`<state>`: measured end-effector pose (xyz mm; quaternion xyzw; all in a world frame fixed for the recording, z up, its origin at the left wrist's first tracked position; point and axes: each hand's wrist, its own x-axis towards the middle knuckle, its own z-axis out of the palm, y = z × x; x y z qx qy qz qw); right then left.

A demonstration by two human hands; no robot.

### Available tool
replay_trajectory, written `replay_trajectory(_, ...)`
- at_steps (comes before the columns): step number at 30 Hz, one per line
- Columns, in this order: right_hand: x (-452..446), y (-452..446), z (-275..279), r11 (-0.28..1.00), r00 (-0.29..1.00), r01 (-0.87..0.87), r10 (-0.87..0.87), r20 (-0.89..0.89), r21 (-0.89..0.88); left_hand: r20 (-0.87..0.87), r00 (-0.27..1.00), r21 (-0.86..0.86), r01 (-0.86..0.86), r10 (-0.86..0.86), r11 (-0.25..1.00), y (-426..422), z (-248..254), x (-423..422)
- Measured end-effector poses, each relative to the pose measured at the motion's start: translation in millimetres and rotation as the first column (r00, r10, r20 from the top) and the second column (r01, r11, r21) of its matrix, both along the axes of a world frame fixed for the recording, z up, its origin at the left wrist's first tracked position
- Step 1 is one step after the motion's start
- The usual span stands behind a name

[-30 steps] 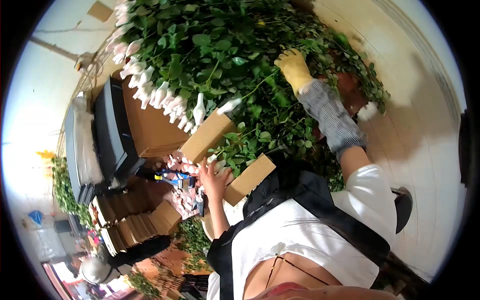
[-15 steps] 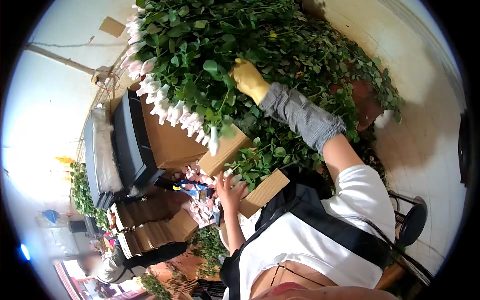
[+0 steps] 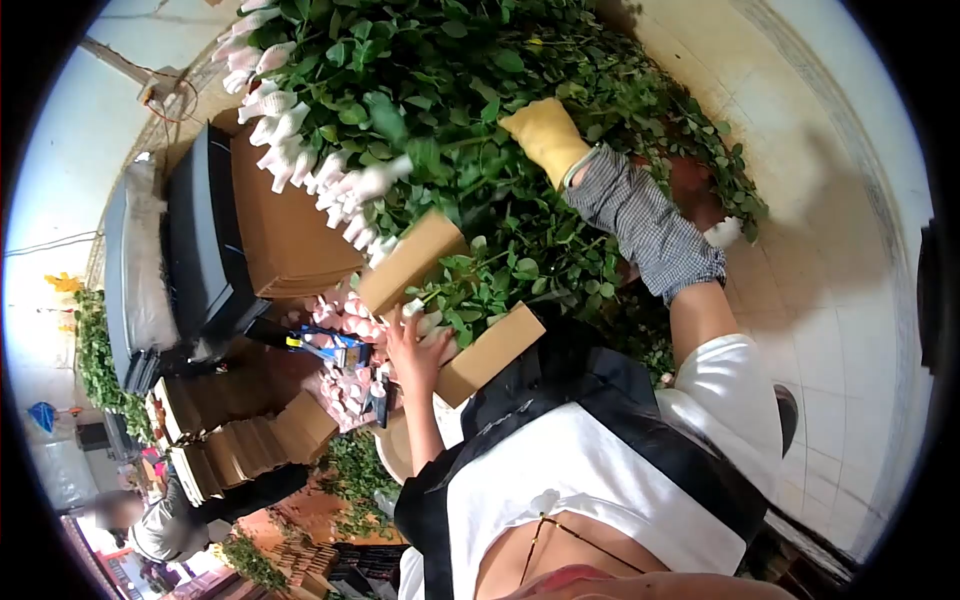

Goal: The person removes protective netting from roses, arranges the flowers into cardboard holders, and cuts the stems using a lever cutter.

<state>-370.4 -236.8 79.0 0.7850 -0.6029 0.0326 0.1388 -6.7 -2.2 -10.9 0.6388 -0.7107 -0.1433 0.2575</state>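
My left hand (image 3: 418, 352), bare, lies with spread fingers over a few white rose heads (image 3: 430, 325) between two pieces of cardboard (image 3: 412, 262). Leafy rose stems (image 3: 500, 275) extend from under it to the right. My right hand (image 3: 546, 138), in a yellow glove, is closed above the large heap of roses (image 3: 430, 60). A single white rose (image 3: 382, 180), blurred by motion, points left from it; its stem runs toward the glove, and the grip itself is partly hidden by leaves. Rose heads in pale sleeves (image 3: 285, 125) line the heap's left edge.
Left of the heap stand a large open cardboard box (image 3: 290, 220) and a dark bin (image 3: 205, 220). Pink sleeves (image 3: 345, 395) and a blue tool (image 3: 340, 350) lie near my left hand. Folded cardboard (image 3: 240, 450) is stacked lower left; another person (image 3: 165, 525) is beyond.
My right hand has drawn back to the right, and the white rose has swung up and left. My left hand stays on the rose heads. The whole view has shifted.
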Motion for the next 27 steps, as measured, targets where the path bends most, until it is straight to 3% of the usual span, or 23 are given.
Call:
replay_trajectory(1, -0.1, 3.1, 15.5, 0.994, 0.997, 0.026, -0.018, -0.080, 0.103, 0.008, 1.000, 0.006, -0.008, 0.008, 1.000, 0.5, 2.6, -1.1)
replay_trajectory(3, -12.6, -2.1, 10.4, 0.992, 0.995, 0.091, -0.087, -0.045, 0.092, -0.020, 1.000, 0.013, -0.018, 0.019, 1.000, 1.2, 2.6, -2.4)
replay_trajectory(5, -9.6, 15.2, 38.4, 0.974, 0.998, -0.048, 0.039, -0.046, -0.222, -0.034, 0.999, 0.032, -0.031, 0.032, 0.999, 1.4, 3.7, -2.1)
replay_trajectory(7, -2.3, 18.2, 40.3, 0.828, 0.982, -0.105, 0.174, 0.075, -0.550, -0.026, 0.999, 0.034, -0.025, 0.026, 0.999, 1.4, 5.8, -2.0)
replay_trajectory(8, -4.5, 13.8, 8.8, 0.938, 0.651, 0.018, 0.252, 0.716, -0.346, -0.034, 0.999, 0.015, -0.025, 0.025, 1.000, 1.3, 0.7, -1.6)
replay_trajectory(9, -2.5, 10.1, -12.4, 0.982, 0.817, 0.064, 0.050, 0.574, -0.176, -0.034, 0.999, 0.016, -0.015, 0.016, 1.000, 1.1, 0.7, -2.0)
replay_trajectory(10, -0.4, 6.5, -33.3, 0.993, 0.945, 0.117, -0.104, 0.310, -0.023, -0.040, 0.999, 0.020, -0.017, 0.018, 1.000, -0.3, 1.4, -2.1)
replay_trajectory(11, 1.7, 2.9, -53.9, 0.983, 0.988, 0.151, -0.154, 0.020, 0.103, -0.043, 0.999, 0.027, -0.018, 0.019, 0.999, 0.2, 2.2, -1.4)
replay_trajectory(12, 3.8, 21.0, -70.1, 0.966, 0.988, 0.148, -0.134, -0.077, 0.211, -0.046, 0.999, 0.028, -0.010, 0.011, 1.000, 0.1, -0.2, -0.5)
replay_trajectory(13, 11.3, 19.2, -82.7, 0.855, 0.978, 0.209, -0.178, -0.109, 0.475, -0.044, 0.999, 0.020, -0.005, 0.006, 1.000, -0.9, 0.7, -0.4)
replay_trajectory(14, 5.4, 21.1, -121.4, 0.977, 0.992, 0.122, -0.127, 0.013, 0.177, -0.038, 0.999, 0.032, -0.010, 0.012, 0.999, -0.5, 1.8, -0.2)
replay_trajectory(15, -1.3, 25.3, -151.1, 0.988, 0.993, 0.054, -0.038, 0.111, -0.146, -0.032, 0.999, 0.046, -0.016, 0.018, 0.999, 0.8, 2.4, -0.8)
replay_trajectory(16, -0.1, 31.1, -130.8, 0.988, 0.993, 0.058, -0.041, 0.115, -0.144, -0.025, 1.000, 0.032, -0.016, 0.017, 0.999, 1.0, 2.7, -1.9)
replay_trajectory(18, 10.3, 39.8, -43.9, 0.944, 0.987, 0.151, -0.159, 0.003, 0.293, -0.022, 1.000, 0.039, -0.008, 0.009, 0.999, -0.9, 4.2, -2.0)
replay_trajectory(19, 11.7, 36.5, -31.6, 0.943, 0.986, 0.153, -0.164, 0.011, 0.295, -0.023, 1.000, 0.046, -0.003, 0.004, 0.999, -1.5, 4.8, -1.9)
replay_trajectory(21, 12.9, 30.3, -21.0, 0.943, 0.999, 0.000, 0.018, -0.051, 0.333, -0.007, 1.000, 0.053, -0.001, 0.001, 0.999, -2.6, 5.1, -2.6)
replay_trajectory(25, -29.7, 10.8, -112.4, 0.968, 0.995, -0.093, 0.083, 0.054, 0.232, -0.020, 0.999, 0.072, -0.025, 0.027, 0.997, -0.3, 2.4, -2.5)
replay_trajectory(26, -23.6, 26.6, -65.6, 0.975, 0.997, -0.051, 0.062, -0.046, 0.215, 0.003, 1.000, 0.067, -0.021, 0.021, 0.998, -0.6, 4.6, -2.1)
replay_trajectory(27, -24.2, 28.8, -52.7, 0.979, 0.984, -0.020, -0.017, 0.176, 0.203, 0.022, 1.000, 0.064, -0.016, 0.015, 0.998, 0.2, 5.9, -3.6)
